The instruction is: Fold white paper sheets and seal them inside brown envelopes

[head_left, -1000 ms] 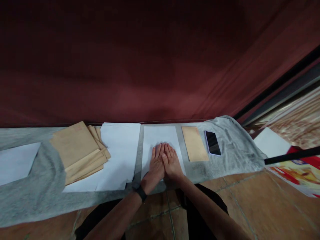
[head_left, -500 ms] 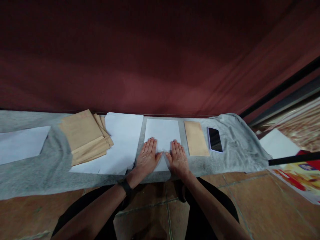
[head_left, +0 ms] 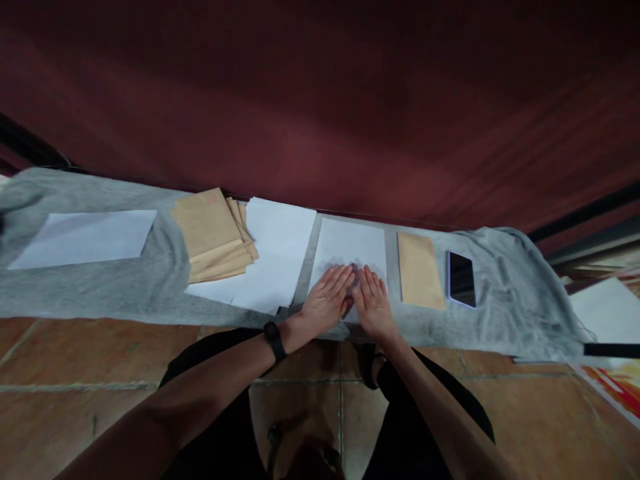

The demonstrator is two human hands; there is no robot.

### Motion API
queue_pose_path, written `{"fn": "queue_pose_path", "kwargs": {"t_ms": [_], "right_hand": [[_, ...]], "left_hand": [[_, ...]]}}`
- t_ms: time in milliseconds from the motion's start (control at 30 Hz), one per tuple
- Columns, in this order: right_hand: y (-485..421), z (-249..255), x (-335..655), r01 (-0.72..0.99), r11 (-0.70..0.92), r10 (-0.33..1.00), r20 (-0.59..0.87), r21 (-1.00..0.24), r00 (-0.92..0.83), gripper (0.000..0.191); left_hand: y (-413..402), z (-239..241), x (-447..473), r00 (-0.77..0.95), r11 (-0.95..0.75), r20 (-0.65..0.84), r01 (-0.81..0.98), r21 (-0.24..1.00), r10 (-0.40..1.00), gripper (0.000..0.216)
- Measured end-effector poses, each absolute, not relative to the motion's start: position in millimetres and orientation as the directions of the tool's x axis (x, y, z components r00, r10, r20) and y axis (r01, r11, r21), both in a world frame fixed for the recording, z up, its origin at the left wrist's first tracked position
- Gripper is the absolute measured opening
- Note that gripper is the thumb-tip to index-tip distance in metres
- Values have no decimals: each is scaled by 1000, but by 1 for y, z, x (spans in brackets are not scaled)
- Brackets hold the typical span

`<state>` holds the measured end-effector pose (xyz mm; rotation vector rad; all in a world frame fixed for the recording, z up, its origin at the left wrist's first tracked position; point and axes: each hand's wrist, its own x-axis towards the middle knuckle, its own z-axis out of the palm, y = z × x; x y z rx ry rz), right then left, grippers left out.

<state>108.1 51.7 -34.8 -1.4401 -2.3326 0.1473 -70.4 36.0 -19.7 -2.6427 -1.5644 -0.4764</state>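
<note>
My left hand point(head_left: 327, 301) and my right hand point(head_left: 374, 304) lie flat, side by side, on the near part of a white sheet of paper point(head_left: 353, 245) spread on a grey cloth point(head_left: 110, 287). All fingers are stretched out and pressed on the sheet. A black band sits on my left wrist. Just right of the sheet lies a single brown envelope point(head_left: 421, 270). Left of it is a stack of white sheets point(head_left: 277, 253) with a pile of brown envelopes point(head_left: 213, 233) partly on top.
A dark phone point(head_left: 461, 279) lies face up right of the envelope. Another white sheet point(head_left: 87, 235) rests at the far left of the cloth. A dark red curtain point(head_left: 320, 100) hangs behind. Tiled floor point(head_left: 75, 360) is in front; more paper point(head_left: 607, 310) lies at right.
My hands were together, slid apart across the sheet, and have come back together. The view has swung left and tilted.
</note>
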Motion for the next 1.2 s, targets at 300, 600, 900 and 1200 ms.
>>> {"fn": "queue_pose_path", "kwargs": {"t_ms": [300,600,900,1200], "right_hand": [[52,-38,103,826,523,847,241,-212,-474,59],[57,-36,114,867,469,867,275,-170,-415,62],[58,-37,118,896,405,890,304,-181,-340,65],[59,-36,125,930,324,919,292,-173,-266,68]], "left_hand": [[27,-30,-67,479,-514,210,843,161,852,59],[29,-18,-83,447,-477,183,861,179,876,65],[35,-28,-97,306,-356,256,917,179,917,70],[39,-31,-103,201,-260,281,946,192,938,75]]}}
